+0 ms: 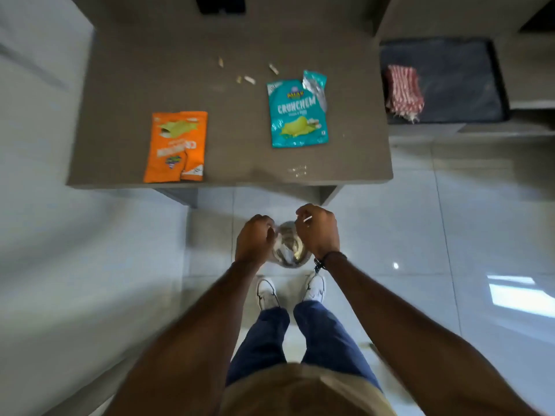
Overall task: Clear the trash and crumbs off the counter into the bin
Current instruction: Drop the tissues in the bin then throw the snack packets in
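A small shiny steel bin (289, 250) stands on the floor in front of my feet, below the counter's front edge. My left hand (254, 238) hovers over its left rim with the fingers curled in; what it holds is hidden. My right hand (318, 229) is over the right rim, pinching a small white scrap (307, 219). On the brown counter (126, 85) lie an orange snack packet (176, 147), a torn teal snack packet (297, 114), several pale crumbs (249, 80) near the back and fine white crumbs (298, 171) near the front edge.
A red-and-white striped cloth (404, 91) lies on a dark mat (462, 82) on the surface to the right. A dark object (220, 4) sits at the counter's far edge. Glossy pale floor tiles (450, 265) surround the counter and my white shoes (267, 292).
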The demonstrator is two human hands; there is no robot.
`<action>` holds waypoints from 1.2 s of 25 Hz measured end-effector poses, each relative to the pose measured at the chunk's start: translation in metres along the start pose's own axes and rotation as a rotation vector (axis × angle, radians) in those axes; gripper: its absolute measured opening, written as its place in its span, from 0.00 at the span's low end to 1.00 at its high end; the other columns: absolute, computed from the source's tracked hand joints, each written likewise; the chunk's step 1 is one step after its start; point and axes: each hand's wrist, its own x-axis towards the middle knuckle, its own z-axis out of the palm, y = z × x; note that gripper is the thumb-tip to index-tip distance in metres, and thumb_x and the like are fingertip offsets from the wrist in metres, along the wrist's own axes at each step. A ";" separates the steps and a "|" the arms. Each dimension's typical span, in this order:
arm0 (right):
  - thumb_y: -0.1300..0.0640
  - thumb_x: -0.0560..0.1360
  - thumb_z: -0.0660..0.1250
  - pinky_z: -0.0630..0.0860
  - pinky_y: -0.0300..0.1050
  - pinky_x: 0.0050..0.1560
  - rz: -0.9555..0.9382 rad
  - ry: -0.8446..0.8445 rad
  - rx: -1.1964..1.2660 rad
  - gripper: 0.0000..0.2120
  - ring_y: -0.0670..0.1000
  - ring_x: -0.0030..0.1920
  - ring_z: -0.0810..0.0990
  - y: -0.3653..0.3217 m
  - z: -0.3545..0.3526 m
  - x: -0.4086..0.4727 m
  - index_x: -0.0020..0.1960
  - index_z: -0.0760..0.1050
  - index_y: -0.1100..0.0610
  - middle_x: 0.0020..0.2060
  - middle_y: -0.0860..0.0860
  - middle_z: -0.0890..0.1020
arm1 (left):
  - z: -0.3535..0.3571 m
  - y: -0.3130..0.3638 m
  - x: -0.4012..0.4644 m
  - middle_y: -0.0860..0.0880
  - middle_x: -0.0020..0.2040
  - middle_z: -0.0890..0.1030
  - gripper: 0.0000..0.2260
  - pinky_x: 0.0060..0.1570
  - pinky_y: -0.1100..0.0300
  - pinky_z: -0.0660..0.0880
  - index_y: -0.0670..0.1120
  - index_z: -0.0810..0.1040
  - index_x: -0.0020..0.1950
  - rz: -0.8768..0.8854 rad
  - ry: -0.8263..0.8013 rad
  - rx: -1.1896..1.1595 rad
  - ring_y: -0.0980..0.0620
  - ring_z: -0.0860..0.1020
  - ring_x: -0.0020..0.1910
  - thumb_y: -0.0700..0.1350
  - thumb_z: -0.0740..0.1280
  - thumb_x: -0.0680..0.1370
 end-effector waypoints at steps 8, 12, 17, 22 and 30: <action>0.56 0.72 0.69 0.81 0.52 0.49 -0.274 0.077 -0.016 0.12 0.58 0.47 0.84 -0.128 -0.035 0.076 0.55 0.81 0.57 0.47 0.56 0.86 | -0.128 0.024 0.056 0.37 0.52 0.81 0.08 0.57 0.45 0.75 0.36 0.82 0.53 -0.014 0.507 -0.059 0.36 0.79 0.55 0.35 0.66 0.76; 0.55 0.73 0.70 0.78 0.52 0.56 -0.019 0.271 0.004 0.17 0.61 0.56 0.82 -0.149 -0.048 0.146 0.61 0.79 0.57 0.57 0.59 0.82 | -0.188 -0.013 0.117 0.37 0.62 0.78 0.18 0.64 0.44 0.72 0.39 0.77 0.63 -0.222 0.516 0.056 0.36 0.75 0.64 0.44 0.71 0.76; 0.58 0.67 0.78 0.72 0.58 0.66 0.444 0.205 -0.083 0.35 0.63 0.68 0.72 -0.137 -0.058 0.216 0.69 0.66 0.61 0.67 0.62 0.72 | -0.215 -0.045 0.163 0.38 0.67 0.75 0.33 0.66 0.42 0.72 0.41 0.72 0.66 -0.497 0.281 0.109 0.36 0.73 0.68 0.53 0.79 0.67; 0.62 0.67 0.78 0.76 0.58 0.66 0.531 0.095 0.012 0.32 0.62 0.66 0.76 -0.122 -0.053 0.235 0.67 0.70 0.63 0.65 0.62 0.76 | -0.225 -0.056 0.189 0.39 0.56 0.86 0.23 0.57 0.45 0.81 0.42 0.83 0.57 -0.435 0.176 -0.035 0.38 0.84 0.55 0.48 0.80 0.66; 0.72 0.76 0.65 0.76 0.61 0.65 0.506 -0.344 0.835 0.21 0.63 0.58 0.81 -0.104 -0.097 0.204 0.69 0.73 0.67 0.66 0.65 0.78 | -0.203 -0.035 0.172 0.35 0.58 0.84 0.10 0.61 0.40 0.79 0.37 0.80 0.59 -0.390 0.113 -0.566 0.35 0.82 0.58 0.37 0.64 0.80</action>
